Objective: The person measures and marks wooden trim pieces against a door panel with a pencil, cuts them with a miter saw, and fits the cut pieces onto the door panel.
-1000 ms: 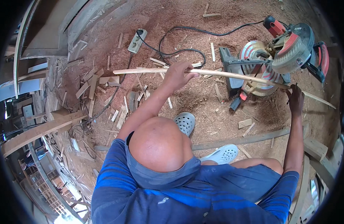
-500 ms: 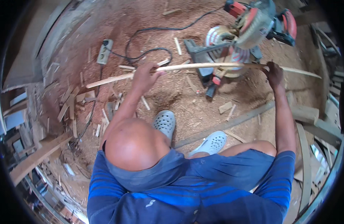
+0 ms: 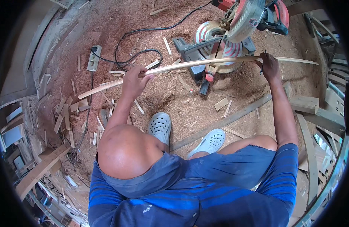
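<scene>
A long, thin wooden strip (image 3: 204,61) stretches across in front of me, at the near side of a mitre saw (image 3: 242,32). My left hand (image 3: 134,83) grips it toward its left end, thumb on the near side and fingers over the top. Farther along, my right hand (image 3: 271,69) is closed around the strip near its right part. A slim dark stick, pencil-like (image 3: 262,69), pokes out from that hand's fingers. The strip passes over the saw's base, and I cannot tell whether it touches it.
Sawdust and several wood offcuts (image 3: 221,104) litter the ground. A black cable (image 3: 159,29) loops left of the saw, near a white socket block (image 3: 93,58). A long timber (image 3: 231,119) lies by my light clogs (image 3: 160,125). Beams (image 3: 307,103) stand at the right.
The whole view has shifted and turned slightly, so the saw and socket block appear farther left. Both hands keep their hold on the strip. The dark stick in my right hand shows more plainly.
</scene>
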`<state>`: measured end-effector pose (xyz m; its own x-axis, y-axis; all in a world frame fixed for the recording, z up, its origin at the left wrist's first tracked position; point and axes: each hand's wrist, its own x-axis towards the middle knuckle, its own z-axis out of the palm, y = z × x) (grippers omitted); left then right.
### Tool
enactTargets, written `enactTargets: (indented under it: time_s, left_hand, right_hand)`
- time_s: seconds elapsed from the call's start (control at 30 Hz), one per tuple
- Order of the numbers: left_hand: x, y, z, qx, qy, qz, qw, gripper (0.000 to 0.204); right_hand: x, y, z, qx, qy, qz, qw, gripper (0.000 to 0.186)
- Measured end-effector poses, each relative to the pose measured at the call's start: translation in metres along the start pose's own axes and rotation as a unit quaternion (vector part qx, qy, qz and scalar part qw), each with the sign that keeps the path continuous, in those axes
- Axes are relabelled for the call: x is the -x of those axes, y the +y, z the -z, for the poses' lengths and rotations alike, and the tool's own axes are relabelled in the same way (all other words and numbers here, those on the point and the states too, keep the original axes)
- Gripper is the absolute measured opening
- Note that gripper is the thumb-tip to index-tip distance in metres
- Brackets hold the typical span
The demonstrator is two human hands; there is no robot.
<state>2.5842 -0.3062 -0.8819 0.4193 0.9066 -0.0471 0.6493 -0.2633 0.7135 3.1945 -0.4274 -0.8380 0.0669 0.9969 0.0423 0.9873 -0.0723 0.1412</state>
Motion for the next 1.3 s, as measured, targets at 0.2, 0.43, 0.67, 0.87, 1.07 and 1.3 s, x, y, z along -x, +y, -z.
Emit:
enactTargets:
  time_s: [0.2, 0.43, 0.67, 0.87, 1.07, 1.3]
  left_hand:
    - [0.004, -0.004, -0.004, -0.059, 0.064, -0.069, 0.994, 0.034]
    - [0.004, -0.007, 0.001, -0.029, -0.039, 0.030, 0.998, 0.034]
    - [-0.010, -0.030, 0.006, 0.035, -0.176, 0.128, 0.975, 0.058]
    - [-0.012, -0.032, 0.006, 0.053, -0.198, 0.157, 0.966, 0.059]
    - [-0.017, -0.027, -0.007, 0.023, -0.196, 0.140, 0.970, 0.058]
    - [-0.016, -0.008, 0.004, -0.015, -0.171, 0.136, 0.976, 0.053]
  right_hand:
    - [0.007, 0.000, -0.006, 0.010, -0.001, 0.006, 1.000, 0.041]
    - [0.002, 0.013, -0.011, -0.085, 0.000, 0.040, 0.996, 0.035]
    - [-0.003, 0.012, -0.012, -0.141, -0.047, 0.049, 0.988, 0.036]
    - [-0.004, 0.008, -0.018, -0.155, -0.028, 0.056, 0.986, 0.032]
    - [0.001, 0.020, -0.024, -0.151, -0.020, 0.060, 0.987, 0.031]
    - [-0.006, 0.020, -0.033, -0.160, -0.033, 0.034, 0.986, 0.033]
